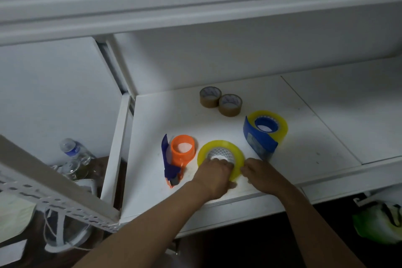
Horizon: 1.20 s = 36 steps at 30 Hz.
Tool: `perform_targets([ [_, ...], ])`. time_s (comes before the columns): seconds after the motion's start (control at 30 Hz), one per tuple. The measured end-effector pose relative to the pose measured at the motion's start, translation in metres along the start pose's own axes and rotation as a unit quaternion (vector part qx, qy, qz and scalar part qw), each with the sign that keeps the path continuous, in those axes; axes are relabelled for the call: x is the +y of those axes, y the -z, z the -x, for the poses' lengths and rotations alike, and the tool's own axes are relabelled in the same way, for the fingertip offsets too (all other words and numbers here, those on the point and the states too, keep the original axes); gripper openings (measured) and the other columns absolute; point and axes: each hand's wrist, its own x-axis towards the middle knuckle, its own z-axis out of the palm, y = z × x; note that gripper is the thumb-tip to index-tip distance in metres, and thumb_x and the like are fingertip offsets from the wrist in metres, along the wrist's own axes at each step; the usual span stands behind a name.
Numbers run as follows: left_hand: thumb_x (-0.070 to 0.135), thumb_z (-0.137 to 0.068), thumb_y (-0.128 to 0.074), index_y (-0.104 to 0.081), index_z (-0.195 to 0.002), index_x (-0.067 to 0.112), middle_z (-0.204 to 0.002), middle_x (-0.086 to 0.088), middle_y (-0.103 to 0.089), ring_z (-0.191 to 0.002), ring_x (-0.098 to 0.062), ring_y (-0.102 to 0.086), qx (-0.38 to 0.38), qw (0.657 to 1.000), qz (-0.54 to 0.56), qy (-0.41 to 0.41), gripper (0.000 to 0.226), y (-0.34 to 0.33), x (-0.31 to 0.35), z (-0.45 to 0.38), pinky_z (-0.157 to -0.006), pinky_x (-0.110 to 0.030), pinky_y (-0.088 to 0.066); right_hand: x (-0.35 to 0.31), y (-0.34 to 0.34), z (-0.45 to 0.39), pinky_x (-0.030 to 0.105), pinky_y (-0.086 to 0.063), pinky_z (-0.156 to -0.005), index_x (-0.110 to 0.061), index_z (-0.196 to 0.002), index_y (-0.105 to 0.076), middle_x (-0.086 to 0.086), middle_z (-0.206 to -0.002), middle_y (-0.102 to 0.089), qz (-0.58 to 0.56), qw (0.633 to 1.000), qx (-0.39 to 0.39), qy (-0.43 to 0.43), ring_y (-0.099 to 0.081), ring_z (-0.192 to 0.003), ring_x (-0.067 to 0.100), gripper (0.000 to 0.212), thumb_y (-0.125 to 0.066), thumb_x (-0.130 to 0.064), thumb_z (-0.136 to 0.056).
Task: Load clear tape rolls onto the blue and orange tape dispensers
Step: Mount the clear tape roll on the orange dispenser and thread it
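A yellowish clear tape roll (219, 145) lies flat on the white shelf (304, 137) near its front edge. My left hand (214, 175) grips its near rim, fingers reaching into the core. My right hand (260, 173) touches the roll's right near edge; whether it grips is unclear. The orange tape dispenser (181, 151) with a purple blade guard lies just left of the roll, its hub bare. The blue tape dispenser (260, 137) stands to the right with a clear tape roll (280, 125) seated on its hub.
Two brown tape rolls (220, 101) sit side by side further back on the shelf. Left of the shelf, lower down, are a plastic water bottle (72, 150) and a white perforated metal bar (54, 193). A green-and-white bag (378, 222) lies lower right.
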Motion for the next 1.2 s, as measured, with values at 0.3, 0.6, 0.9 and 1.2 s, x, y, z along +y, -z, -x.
perform_targets([
  [0.3,0.031,-0.085,-0.062,-0.056,-0.126,0.025,-0.123,-0.007,-0.064,-0.111,-0.031,-0.059,-0.016,1.0,-0.002,-0.008,0.041,0.016,-0.027,-0.008,-0.092,-0.037,-0.047,-0.011,-0.016,0.002,0.031,-0.046,-0.069,-0.017,-0.097,-0.061,-0.002,-0.094,-0.065,0.09,0.995,0.039,0.019,-0.061,-0.089,0.021,0.03,-0.063,-0.044,-0.084],
  [0.6,0.029,-0.09,-0.06,-0.043,-0.141,0.026,-0.136,-0.007,-0.056,-0.124,-0.029,-0.051,-0.012,0.999,0.027,0.023,0.054,0.008,-0.027,-0.005,-0.095,-0.04,-0.048,-0.003,-0.032,0.006,0.03,-0.032,-0.052,-0.018,-0.063,-0.035,-0.001,-0.061,-0.047,0.106,0.985,0.134,0.024,-0.05,-0.063,0.025,0.03,-0.048,-0.022,-0.089],
  [0.9,0.023,-0.093,-0.058,-0.039,-0.145,0.025,-0.147,-0.008,-0.044,-0.135,-0.027,-0.041,-0.026,0.999,0.042,0.008,0.056,0.004,-0.034,-0.005,-0.105,-0.04,-0.041,0.001,-0.018,0.007,0.032,-0.043,-0.064,-0.018,-0.087,-0.048,-0.001,-0.082,-0.057,0.076,0.991,0.105,0.03,-0.056,-0.077,0.022,0.008,-0.054,-0.023,-0.086],
  [1.2,0.023,-0.088,-0.049,-0.046,-0.141,0.029,-0.157,-0.009,-0.028,-0.146,-0.034,-0.019,0.103,0.994,0.006,-0.022,0.053,0.008,-0.066,0.004,-0.118,-0.049,-0.019,0.003,-0.015,-0.019,0.037,-0.045,-0.098,-0.022,-0.14,-0.043,-0.007,-0.152,-0.035,0.137,0.967,0.021,0.212,-0.043,-0.132,0.017,0.057,-0.06,-0.015,-0.087],
])
